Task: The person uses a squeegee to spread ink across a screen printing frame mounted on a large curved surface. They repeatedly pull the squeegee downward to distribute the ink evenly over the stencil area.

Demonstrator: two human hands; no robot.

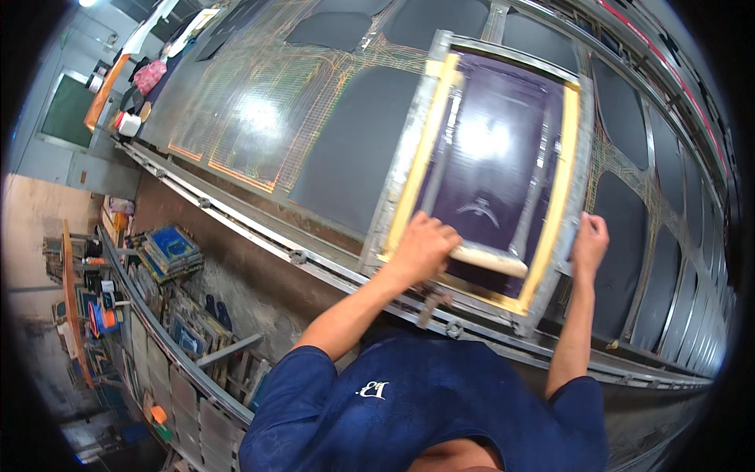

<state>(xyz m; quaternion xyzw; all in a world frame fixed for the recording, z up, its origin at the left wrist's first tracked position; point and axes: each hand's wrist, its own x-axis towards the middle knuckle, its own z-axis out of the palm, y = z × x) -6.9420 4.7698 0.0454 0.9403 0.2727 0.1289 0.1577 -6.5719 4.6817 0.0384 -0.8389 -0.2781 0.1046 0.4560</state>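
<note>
Squeegee in closed left-hand fingers

one screen frame, one squeegee, two hands.

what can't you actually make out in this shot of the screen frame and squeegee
- Head view: the squeegee blade edge, hidden under its wooden handle, so contact with the mesh is unclear.
- Left hand covers the handle's left end.
- Right hand fingers curl over the screen frame edge, hiding their tips.
- Pale design on the mesh: too small, washed by glare.
</note>
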